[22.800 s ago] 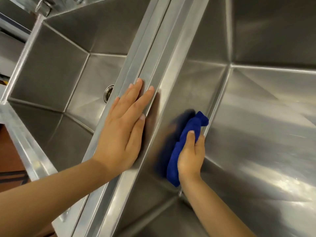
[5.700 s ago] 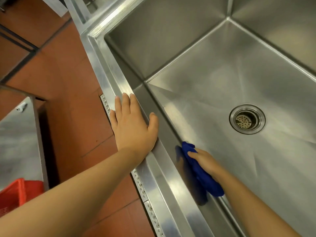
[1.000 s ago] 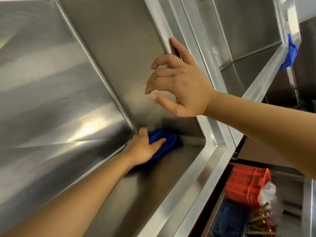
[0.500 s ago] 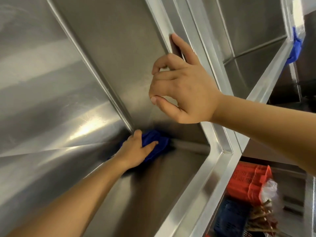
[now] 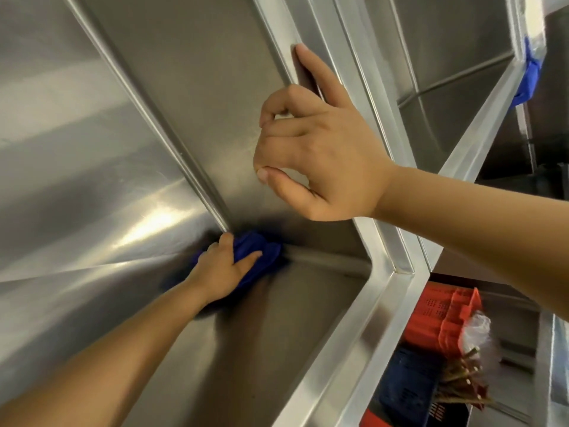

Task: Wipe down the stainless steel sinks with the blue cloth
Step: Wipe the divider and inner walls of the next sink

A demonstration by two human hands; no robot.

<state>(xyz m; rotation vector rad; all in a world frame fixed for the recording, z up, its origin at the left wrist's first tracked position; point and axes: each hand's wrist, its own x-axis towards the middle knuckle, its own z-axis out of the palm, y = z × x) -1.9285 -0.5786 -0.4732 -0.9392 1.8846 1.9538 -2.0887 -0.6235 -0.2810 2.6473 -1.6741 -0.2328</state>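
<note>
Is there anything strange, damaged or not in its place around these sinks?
A blue scrap clings to the far sink's rim at the upper right, away from the blue cloth under the left hand. Tape or cloth, I cannot tell. No spill or dent shows.

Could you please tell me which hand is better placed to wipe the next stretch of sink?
Left: the left hand grips the blue cloth in the sink corner; the right hand is empty, touching the rim.

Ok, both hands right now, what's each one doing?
Left hand: grips the blue cloth, down in the sink corner.
Right hand: open, holds nothing, one finger rests on the rim.
</note>
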